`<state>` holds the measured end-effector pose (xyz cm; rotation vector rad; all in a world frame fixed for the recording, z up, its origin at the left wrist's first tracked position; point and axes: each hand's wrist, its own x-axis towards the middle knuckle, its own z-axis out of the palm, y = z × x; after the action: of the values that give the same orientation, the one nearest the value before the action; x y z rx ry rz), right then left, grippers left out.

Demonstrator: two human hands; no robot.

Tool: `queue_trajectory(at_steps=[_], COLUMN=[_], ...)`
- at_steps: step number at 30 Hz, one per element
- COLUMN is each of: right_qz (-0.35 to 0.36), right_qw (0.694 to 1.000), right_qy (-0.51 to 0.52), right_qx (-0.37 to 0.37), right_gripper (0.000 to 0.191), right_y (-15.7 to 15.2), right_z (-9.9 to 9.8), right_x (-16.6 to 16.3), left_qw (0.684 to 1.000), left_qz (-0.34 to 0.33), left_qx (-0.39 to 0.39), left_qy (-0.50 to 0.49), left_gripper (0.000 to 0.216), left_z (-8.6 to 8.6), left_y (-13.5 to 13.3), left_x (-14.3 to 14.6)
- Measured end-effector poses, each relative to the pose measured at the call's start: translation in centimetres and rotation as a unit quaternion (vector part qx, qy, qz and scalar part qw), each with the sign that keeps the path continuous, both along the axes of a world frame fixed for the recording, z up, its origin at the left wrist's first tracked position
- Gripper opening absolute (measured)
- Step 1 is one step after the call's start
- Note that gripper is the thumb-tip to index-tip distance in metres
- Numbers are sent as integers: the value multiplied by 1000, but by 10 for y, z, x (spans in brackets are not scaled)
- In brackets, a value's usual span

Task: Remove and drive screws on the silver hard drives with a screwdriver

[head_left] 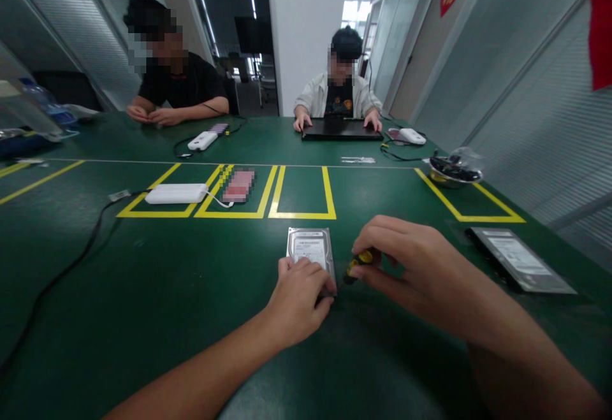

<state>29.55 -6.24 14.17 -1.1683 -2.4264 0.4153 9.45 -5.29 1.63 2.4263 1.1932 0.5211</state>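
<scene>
A silver hard disk drive (310, 241) with a white label lies on the green table in front of me. Over its near half is my left hand (301, 292), its fingers curled and gripping it, with the thumb and index finger near the right near corner. Between the thumb and fingers of my right hand (401, 257) is a short screwdriver (358, 266) with a black and yellow handle. It is tilted beside the drive's right edge; its tip is too small and dark to make out.
To the right lies a flat silver-and-black device (519, 259) with a white label. A metal bowl (454, 174) of dark items stands behind it. Yellow tape outlines, a white power bank (176, 194), a blurred phone (239, 185) and a black cable (71, 273) are ahead and left. Two people sit opposite.
</scene>
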Motion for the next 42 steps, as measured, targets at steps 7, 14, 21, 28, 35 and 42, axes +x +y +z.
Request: queue_trajectory(at_steps=[7,14,21,28,35,42], right_qz=[43,56,48,67,48,110], right_qw=[999,998,998,997,999,994], right_qy=[11,24,29,32,19,15], right_qx=[-21,-22,-19,-7,1,-2], right_gripper=[19,14,14,21,23,33], right_y=[-1,1,2,5,6,6], right_z=[0,1,0,-2,0,4], right_x=[1,1,1,3,5,9], left_qw=[1000,1000,1000,1000,1000,1000], left_qz=[2,1,-3,-1,4,5], left_qx=[-10,-8,-12,-15,-14,-16], left_qy=[3,5,18,13,10,19], left_gripper=[7,8,10,8,7,6], left_z=[1,1,2,3,2,2], left_y=[1,1,1,1,1,0], left_x=[1,1,1,1,1,1])
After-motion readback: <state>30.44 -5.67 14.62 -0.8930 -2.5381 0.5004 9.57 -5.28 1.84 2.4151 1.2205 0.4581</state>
